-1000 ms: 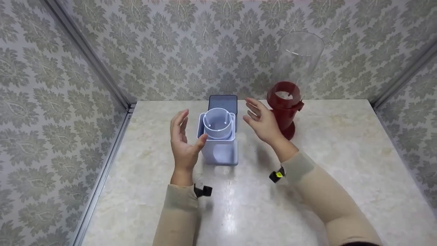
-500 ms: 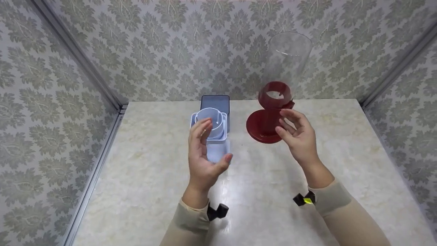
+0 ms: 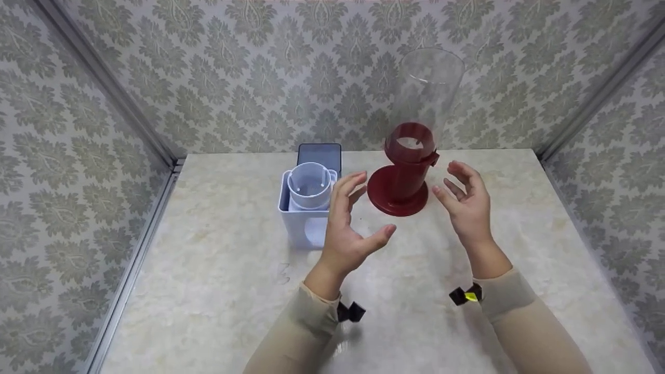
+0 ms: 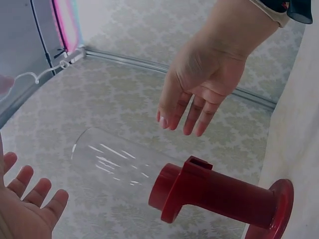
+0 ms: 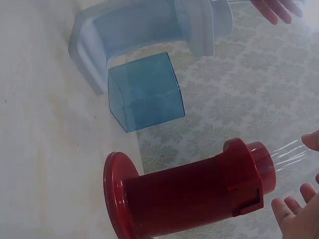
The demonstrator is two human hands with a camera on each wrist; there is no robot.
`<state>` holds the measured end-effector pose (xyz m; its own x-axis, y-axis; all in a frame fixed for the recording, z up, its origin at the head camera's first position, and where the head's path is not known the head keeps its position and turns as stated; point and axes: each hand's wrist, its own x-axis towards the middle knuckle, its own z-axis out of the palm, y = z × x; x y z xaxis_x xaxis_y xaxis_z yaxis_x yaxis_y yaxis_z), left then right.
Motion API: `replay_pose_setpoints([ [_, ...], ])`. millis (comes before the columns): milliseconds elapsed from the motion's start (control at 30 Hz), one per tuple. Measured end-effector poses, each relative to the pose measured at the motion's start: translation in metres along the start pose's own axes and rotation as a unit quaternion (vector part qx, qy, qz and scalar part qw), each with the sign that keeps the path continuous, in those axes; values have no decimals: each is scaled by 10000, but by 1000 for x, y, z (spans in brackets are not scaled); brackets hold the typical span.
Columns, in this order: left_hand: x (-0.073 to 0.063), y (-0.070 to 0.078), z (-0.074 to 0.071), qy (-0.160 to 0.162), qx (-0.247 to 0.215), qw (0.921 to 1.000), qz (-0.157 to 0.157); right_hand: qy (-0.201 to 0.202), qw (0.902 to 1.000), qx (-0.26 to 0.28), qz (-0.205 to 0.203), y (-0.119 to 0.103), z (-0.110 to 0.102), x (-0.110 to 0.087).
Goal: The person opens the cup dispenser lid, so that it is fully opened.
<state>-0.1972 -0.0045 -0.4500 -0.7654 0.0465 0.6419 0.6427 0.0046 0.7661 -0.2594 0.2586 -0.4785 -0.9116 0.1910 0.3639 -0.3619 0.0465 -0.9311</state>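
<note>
A red stand [image 3: 408, 179] with a round foot and a collar holds a tall clear cylinder [image 3: 428, 93] upright at the back of the table. My left hand [image 3: 348, 228] hovers in front and to the left of it, thumb spread from the fingers, holding nothing. On the other side my right hand [image 3: 470, 208] is raised near the stand's collar, fingers loosely bent and apart from it. The left wrist view shows both hands off the red stand [image 4: 224, 196]. In the right wrist view the stand [image 5: 184, 194] fills the lower middle.
Left of the stand is a pale blue plastic holder [image 3: 296, 228] with a round cup-like part [image 3: 310, 184] on top, partly covered by my left hand. Behind it stands a translucent blue box [image 5: 147, 92]. Patterned walls [image 3: 234, 67] surround the table [image 3: 208, 291].
Both hands have moved right, away from the pale blue holder. The right hand has passed from the stand's left side to its right; the left hand has crossed over the holder toward the stand.
</note>
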Motion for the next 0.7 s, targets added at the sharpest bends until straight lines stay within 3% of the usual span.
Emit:
replay_pose_setpoints([
  [133, 7, -15, 14, -39, 181, 9996, -208, -93, 9996, -222, 142, 9, -4, 6],
  [400, 30, -50, 38, -199, 522, 9961, -687, -900, 9919, -628, 632, 29, -10, 27],
  [600, 55, -83, 55, 141, 979, 9925, -717, -1008, 9890, -633, 878, 42, -13, 48],
  [700, 66, -96, 63, 238, 1138, 9886, -954, -1163, 9868, -635, 928, 46, -10, 58],
])
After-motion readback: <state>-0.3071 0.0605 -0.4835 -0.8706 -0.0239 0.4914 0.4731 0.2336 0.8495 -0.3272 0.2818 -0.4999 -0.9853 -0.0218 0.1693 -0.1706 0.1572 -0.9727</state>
